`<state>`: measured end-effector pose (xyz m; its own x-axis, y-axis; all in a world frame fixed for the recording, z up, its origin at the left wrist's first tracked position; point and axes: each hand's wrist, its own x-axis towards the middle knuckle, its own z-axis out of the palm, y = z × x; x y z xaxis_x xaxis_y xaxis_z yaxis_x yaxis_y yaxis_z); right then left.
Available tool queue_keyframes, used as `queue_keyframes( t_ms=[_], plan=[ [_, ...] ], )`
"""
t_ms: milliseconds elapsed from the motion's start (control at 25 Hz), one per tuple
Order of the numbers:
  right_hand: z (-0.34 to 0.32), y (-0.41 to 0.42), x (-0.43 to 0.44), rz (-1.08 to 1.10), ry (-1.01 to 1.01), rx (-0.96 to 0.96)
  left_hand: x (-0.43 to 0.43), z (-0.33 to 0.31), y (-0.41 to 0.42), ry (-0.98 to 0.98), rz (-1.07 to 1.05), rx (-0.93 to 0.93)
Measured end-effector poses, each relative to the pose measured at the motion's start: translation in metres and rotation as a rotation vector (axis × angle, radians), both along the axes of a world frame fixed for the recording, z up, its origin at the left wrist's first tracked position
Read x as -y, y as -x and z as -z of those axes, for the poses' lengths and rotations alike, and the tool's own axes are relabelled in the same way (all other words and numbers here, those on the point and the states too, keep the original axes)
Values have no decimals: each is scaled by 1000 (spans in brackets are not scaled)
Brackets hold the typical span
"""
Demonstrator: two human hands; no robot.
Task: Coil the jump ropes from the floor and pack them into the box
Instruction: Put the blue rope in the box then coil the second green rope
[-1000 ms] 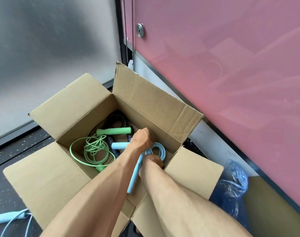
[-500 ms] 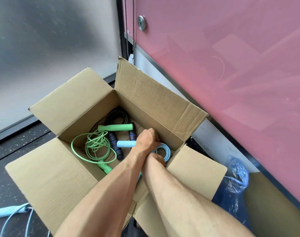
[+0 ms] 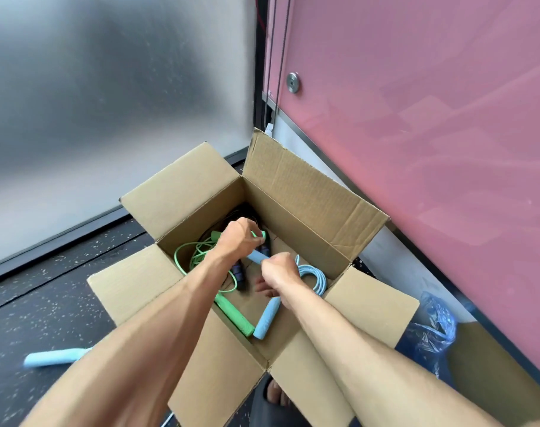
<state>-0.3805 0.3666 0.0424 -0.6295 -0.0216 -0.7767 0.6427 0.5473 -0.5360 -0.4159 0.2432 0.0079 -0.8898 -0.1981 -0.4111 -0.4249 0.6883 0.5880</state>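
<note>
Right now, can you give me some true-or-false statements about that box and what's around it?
1. The left hand and right hand both reach into the cardboard box. True.
2. A light blue handle lies on the floor outside the box. True.
3. The green jump rope lies on the floor. False: it lies in the box.
4. The box flaps are closed. False: they stand open.
5. A blue plastic bag sits beside the box. True.

One head-worn view looks steeply down, close, into the open box.
</note>
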Motion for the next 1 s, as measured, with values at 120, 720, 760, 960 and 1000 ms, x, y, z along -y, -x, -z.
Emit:
queue_keyframes(
  t_ms=[120, 720, 760, 960, 1000],
  plan=[
    [0, 21, 29, -331, -199, -452, 38, -2, -11, 110, -103, 7],
    [50, 55, 53, -1026, -486, -874, 50, 15, -37, 342, 4, 202],
    [46, 55, 47, -1027, -458, -901, 51, 6, -38, 325, -6, 183],
    [-11, 47, 34, -952, -223, -959, 73, -69, -46, 192, -99, 74],
    [-28, 43, 34, -931, -176, -974, 80, -88, -48, 170, -110, 61]
  ],
)
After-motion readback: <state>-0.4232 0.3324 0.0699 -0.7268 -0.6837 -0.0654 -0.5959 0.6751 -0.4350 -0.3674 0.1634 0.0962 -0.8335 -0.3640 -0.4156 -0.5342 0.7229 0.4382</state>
